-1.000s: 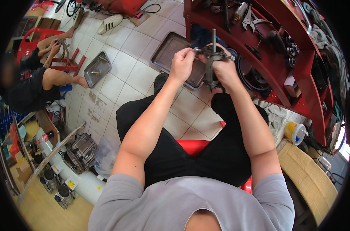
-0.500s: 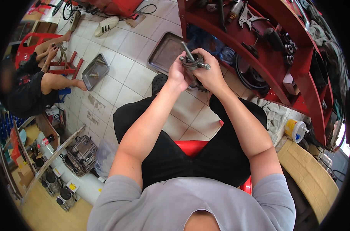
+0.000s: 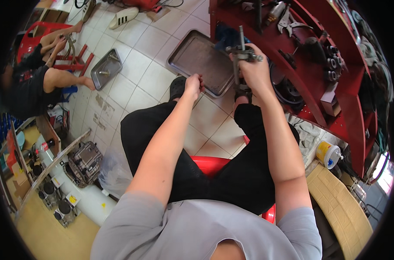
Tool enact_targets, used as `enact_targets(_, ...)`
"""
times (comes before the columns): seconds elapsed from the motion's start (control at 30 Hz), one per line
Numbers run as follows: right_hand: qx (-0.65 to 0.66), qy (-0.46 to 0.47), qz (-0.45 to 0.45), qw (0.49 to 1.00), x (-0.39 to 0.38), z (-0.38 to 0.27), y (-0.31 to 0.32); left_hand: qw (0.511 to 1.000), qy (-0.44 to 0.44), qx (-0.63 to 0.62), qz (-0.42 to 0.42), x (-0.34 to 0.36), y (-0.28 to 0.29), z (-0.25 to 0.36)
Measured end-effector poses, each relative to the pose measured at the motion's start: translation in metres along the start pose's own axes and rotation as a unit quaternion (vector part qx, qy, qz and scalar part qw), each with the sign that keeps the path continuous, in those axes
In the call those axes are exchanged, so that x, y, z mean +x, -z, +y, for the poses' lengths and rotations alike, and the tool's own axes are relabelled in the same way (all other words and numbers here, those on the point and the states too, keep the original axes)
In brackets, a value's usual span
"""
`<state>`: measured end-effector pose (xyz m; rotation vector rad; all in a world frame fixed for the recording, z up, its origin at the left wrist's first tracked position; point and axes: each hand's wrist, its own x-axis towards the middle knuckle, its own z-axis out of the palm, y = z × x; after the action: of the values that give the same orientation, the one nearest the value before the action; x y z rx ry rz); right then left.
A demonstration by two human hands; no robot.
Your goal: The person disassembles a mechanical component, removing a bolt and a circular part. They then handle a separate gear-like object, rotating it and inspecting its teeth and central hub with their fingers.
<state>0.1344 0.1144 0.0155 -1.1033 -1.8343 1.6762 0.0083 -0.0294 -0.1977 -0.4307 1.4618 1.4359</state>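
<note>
grasping the metal tool (image 3: 243, 55), right fingers (image 3: 248, 66) wrap its right side; left fingers (image 3: 200, 80) curl apart, grip unclear.

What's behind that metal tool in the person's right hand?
Past the metal tool, part of the large tray shows to its left, with something blue above. The tool and the right hand cover whatever lies directly behind them, so that cannot be told.

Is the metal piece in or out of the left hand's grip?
Out: only the right hand holds the metal piece; the left hand is curled, clearly apart from it.
</note>
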Motion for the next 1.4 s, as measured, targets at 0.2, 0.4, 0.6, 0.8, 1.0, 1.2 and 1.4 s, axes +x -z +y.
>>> enact_targets(0.2,-0.013,-0.051,-0.017,0.998,-0.007,-0.009,0.005,0.995,-0.024,0.088,0.027,0.08,0.008,-0.081)
enact_targets(0.4,-0.036,-0.069,-0.023,0.997,-0.004,-0.017,-0.004,0.862,-0.199,0.466,0.019,0.118,0.003,-0.104)
enact_targets(0.6,-0.003,-0.086,-0.045,0.995,-0.006,-0.018,-0.003,0.762,-0.222,0.608,0.013,0.127,-0.004,-0.134)
enact_targets(0.8,-0.019,-0.077,-0.044,0.996,0.004,-0.009,0.004,0.65,-0.298,0.699,-0.013,0.138,0.008,-0.151)
enact_targets(1.0,-0.014,-0.085,-0.025,0.996,0.001,-0.012,0.006,0.658,-0.255,0.707,-0.05,0.131,0.002,-0.151)
enact_targets(1.2,-0.008,-0.063,-0.012,0.998,0.006,-0.006,0.002,0.743,-0.245,0.621,-0.044,0.127,0.001,-0.127)
enact_targets(1.4,-0.021,-0.094,-0.054,0.994,0.008,-0.005,-0.003,0.893,-0.255,0.37,0.011,0.11,-0.011,-0.05)
